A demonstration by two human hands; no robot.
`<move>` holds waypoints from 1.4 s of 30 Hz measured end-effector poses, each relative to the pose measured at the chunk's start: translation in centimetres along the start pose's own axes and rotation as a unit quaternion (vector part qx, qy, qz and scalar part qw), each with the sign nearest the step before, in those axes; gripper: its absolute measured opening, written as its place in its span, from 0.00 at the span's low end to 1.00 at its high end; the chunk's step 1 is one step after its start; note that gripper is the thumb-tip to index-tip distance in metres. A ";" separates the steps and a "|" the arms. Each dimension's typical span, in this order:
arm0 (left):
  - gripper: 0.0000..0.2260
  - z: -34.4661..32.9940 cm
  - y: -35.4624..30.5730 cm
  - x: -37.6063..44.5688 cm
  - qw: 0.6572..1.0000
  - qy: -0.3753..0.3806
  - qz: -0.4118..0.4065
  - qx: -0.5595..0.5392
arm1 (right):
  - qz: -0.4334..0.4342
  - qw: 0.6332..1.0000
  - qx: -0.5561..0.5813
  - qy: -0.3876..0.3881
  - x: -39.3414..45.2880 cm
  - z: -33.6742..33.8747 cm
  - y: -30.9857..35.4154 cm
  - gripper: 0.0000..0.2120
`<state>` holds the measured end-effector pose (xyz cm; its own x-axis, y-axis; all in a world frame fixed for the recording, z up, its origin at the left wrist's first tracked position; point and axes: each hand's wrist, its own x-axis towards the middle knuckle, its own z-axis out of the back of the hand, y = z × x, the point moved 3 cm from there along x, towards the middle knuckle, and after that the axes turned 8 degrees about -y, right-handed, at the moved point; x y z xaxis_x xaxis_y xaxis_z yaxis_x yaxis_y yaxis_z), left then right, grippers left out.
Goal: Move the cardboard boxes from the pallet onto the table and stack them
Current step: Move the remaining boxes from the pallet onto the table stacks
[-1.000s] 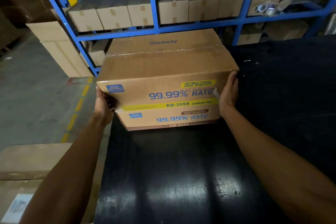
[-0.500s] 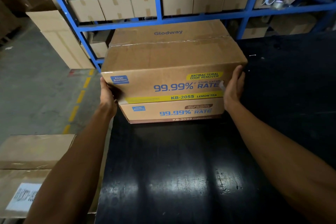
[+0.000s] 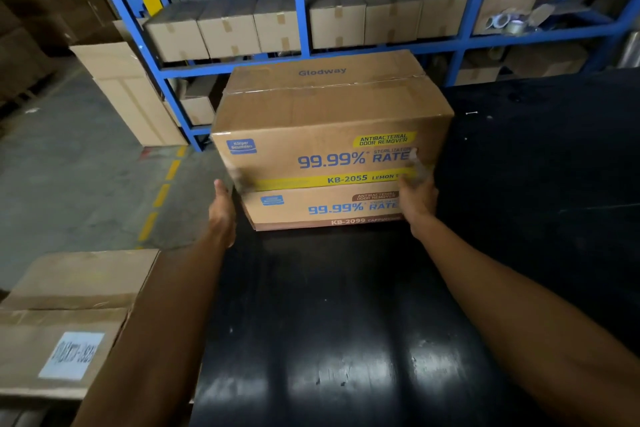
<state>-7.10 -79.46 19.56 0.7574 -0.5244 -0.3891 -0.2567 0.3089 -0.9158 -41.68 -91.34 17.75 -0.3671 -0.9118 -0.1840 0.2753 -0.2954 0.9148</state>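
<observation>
- The right hand (image 3: 417, 199) sat in front of the right end of the stack, its fingers (image 3: 414, 168) blurred and reaching up over the front of the upper box; whether they pinched the edge or only lay against it I could not tell
- The left hand (image 3: 221, 210) was at the near left corner of the stack, fingers straight and together, with a thin gap showing between them and the cardboard, so it held nothing
- The upper box (image 3: 322, 121), marked KB-2055, lay flat on the lower box (image 3: 322, 210), marked KB-2099; the upper one looked larger and overhung to the left
- Both boxes stood on the black table (image 3: 346, 340), towards its far left side, well back from the near edge
- By my judgement, two boxes were already moved and stacked, and the hands were at most squaring the pile
- At the near left, below table level, lay another box (image 3: 69, 315) with a white label, probably waiting to be carried over; the pallet itself was not visible
- Behind the table stood a blue rack (image 3: 298, 10) filled with plain cartons, apparently no part of the job
</observation>
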 end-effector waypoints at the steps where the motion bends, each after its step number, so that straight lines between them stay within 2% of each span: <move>1: 0.21 0.8 0.9 -1.2 1.000 0.015 -0.008 0.024 | 0.026 0.999 -0.018 0.029 -1.0 -0.1 -0.6 0.30; 2: 0.15 1.3 1.7 -2.5 0.998 0.035 -0.017 0.047 | 0.053 0.996 -0.033 0.058 -2.0 -0.4 -0.9 0.27; 6: 0.07 4.3 4.4 -9.5 0.993 0.050 -0.072 0.084 | 0.147 0.969 -0.129 0.150 -7.6 -0.2 -1.6 0.19; 11: 0.10 10.3 9.1 -17.2 0.994 0.009 -0.098 0.055 | 0.276 0.907 -0.158 0.275 -17.0 0.8 -2.1 0.14; 15: 0.10 17.2 14.9 -22.8 0.997 -0.052 -0.053 0.009 | 0.342 0.851 -0.168 0.361 -25.5 0.6 -3.9 0.14; 22: 0.07 30.2 24.0 -30.0 0.976 -0.201 0.046 -0.064 | 0.360 0.749 -0.214 0.514 -40.1 -2.9 -9.2 0.14; 25: 0.08 35.2 27.7 -31.5 0.965 -0.229 0.085 -0.098 | 0.355 0.712 -0.236 0.558 -45.2 -5.4 -11.7 0.14; 29: 0.08 43.8 34.4 -32.1 0.947 -0.266 0.135 -0.122 | 0.360 0.620 -0.293 0.633 -53.5 -11.5 -15.9 0.19; 33: 0.05 52.6 40.6 -29.7 0.910 -0.344 0.208 -0.104 | 0.344 0.562 -0.356 0.662 -60.9 -18.9 -20.3 0.24; 37: 0.06 60.1 47.5 -26.7 0.876 -0.388 0.277 -0.071 | 0.307 0.534 -0.433 0.658 -65.0 -25.3 -26.0 0.28; 39: 0.17 63.2 52.4 -24.8 0.861 -0.395 0.312 -0.074 | 0.290 0.537 -0.456 0.648 -66.0 -28.7 -29.1 0.30; 42: 0.25 66.0 59.1 -21.8 0.847 -0.396 0.350 -0.059 | 0.271 0.551 -0.478 0.628 -66.5 -34.0 -34.4 0.32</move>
<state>0.88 2.63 -19.51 0.5476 0.4658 -0.6951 -0.8324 0.2180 -0.5096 3.41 -30.27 -13.71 0.7386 -0.2398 -0.6300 0.6044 0.6495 0.4614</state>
